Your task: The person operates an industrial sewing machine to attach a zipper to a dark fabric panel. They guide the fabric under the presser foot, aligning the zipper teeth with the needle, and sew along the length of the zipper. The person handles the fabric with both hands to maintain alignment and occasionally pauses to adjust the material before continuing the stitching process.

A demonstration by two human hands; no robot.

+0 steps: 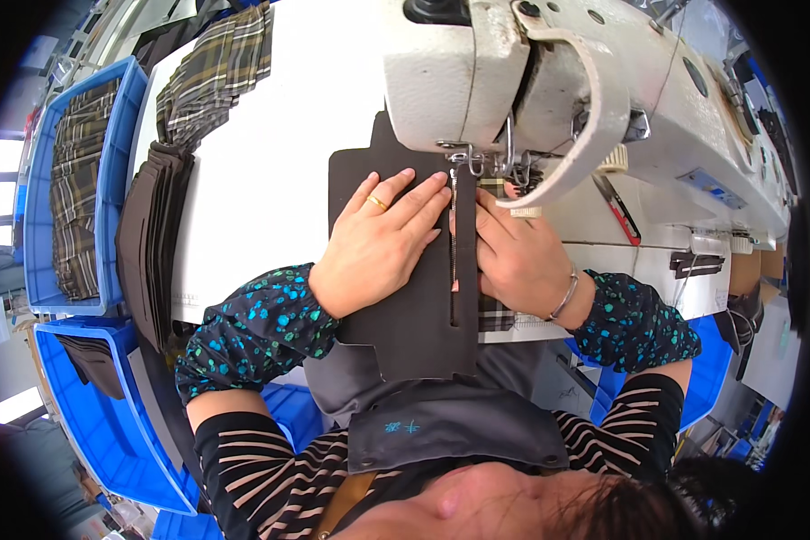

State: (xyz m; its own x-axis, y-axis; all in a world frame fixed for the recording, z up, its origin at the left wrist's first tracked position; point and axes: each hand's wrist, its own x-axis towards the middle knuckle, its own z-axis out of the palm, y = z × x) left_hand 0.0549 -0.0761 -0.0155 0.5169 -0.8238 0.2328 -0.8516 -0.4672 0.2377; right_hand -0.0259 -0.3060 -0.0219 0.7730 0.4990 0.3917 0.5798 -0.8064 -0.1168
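Note:
A dark brown cut panel (405, 306) lies under the sewing machine's presser foot (468, 162). A long narrow slot runs down it, with a metal zipper (454, 229) showing inside. My left hand (375, 241) rests flat on the panel, left of the slot, fingers stretched toward the foot. Right of the slot, my right hand (519, 256) presses down at the panel's edge with its fingers laid out; some fingertips are hidden near the machine. Plaid fabric (495, 315) shows beneath the panel, beside and below my right hand.
The white sewing machine (549, 90) fills the upper right. A red-and-black cutter (617, 210) lies beside it. At left are stacked brown panels (153, 238), a plaid fabric pile (216, 72), and blue bins (128, 117) with plaid and brown pieces.

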